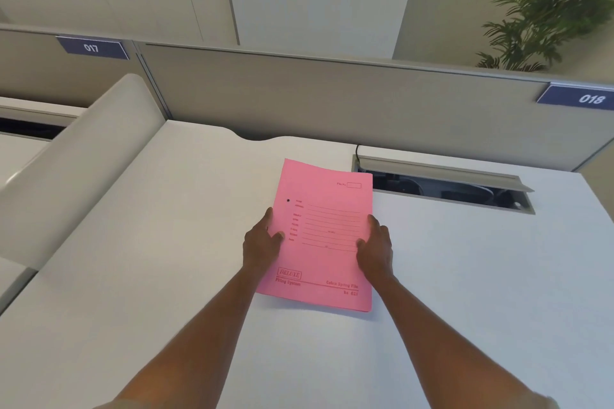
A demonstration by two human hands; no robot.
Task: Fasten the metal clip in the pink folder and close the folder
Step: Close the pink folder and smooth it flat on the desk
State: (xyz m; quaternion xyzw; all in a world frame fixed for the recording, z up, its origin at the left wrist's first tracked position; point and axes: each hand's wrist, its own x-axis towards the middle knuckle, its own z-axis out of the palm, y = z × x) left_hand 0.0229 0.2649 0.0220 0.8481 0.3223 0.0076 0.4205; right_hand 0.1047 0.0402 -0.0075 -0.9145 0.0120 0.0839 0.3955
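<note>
The pink folder (324, 209) lies closed and flat on the white desk (465, 276), printed cover up, with a small dark rivet near its left edge. My left hand (262, 242) grips the folder's left edge, thumb on the cover. My right hand (375, 246) grips the right edge the same way. The metal clip is hidden inside the closed folder.
An open cable hatch (442, 186) with a raised flap sits in the desk just right of the folder. A grey partition (332, 93) runs along the back, with signs 017 and 018. A curved white divider (83, 159) rises at the left. A plant (548, 10) stands behind.
</note>
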